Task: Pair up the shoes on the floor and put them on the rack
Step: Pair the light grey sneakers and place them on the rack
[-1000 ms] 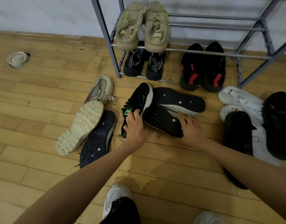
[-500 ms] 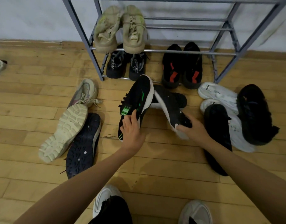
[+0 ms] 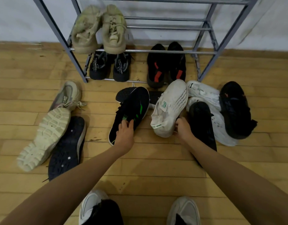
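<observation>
Nearest: person's own white shoes at bottom edge, both forearms reaching fwd and down over the wooden floor, elbows out of frame, wrists bent down toward the pile.

What's changed vs 0.5 s ago: right hand had the 2nd shoe sole-up/edge-on, black sole showing. Now it's rolled over, and it reads as a white knit shoe w/ green logo, upper facing up, toe pointing away. Left hand has kept hold of the black shoe w/ green accents, lifted a bit more, heel end in the fingers, toe tipped up toward the rack.

Meaning for task: colours differ, black vs white, so prob not a pair, though both have green trim. Judgement: one likely goes back down and its true mate gets hunted. A black sole shows just behind the black shoe; can't tell whose it is.

Hands: left closed round black shoe's heel/collar; right curled on white shoe's heel edge, fingers mostly hidden.

Farther out: beige sole-up shoe and dark sole-up shoe left; white and black shoes heaped right. Rack against wall already holds beige pair mid shelf, two black pairs on bottom.
</observation>
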Demonstrator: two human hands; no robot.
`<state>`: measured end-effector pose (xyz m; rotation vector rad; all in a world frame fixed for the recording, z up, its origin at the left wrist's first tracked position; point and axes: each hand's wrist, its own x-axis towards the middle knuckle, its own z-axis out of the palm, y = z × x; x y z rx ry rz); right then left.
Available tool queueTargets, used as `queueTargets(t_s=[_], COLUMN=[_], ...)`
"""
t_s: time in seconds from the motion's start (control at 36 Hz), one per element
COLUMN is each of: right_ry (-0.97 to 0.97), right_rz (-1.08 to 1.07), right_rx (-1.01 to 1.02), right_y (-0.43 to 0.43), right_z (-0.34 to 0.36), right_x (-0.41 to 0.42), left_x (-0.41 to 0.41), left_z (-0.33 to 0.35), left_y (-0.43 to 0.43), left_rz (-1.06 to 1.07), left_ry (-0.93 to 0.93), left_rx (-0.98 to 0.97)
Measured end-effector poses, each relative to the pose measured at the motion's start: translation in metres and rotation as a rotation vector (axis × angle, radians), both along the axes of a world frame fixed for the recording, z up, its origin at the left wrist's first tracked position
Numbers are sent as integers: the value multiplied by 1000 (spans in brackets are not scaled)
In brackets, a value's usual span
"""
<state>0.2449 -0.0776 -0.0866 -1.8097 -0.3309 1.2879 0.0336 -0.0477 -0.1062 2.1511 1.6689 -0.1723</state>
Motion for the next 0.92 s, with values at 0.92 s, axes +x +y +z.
queueTargets(t_s=[0.92], right_ry=[21], right_rz=[416], right_rx=[14], right_y=[16], right_z=[7], right_x=[-6], left_x=[55], left_z=[39], left_y=[25], left_rz=[387], left_ry=[-740], left_rx=[-415])
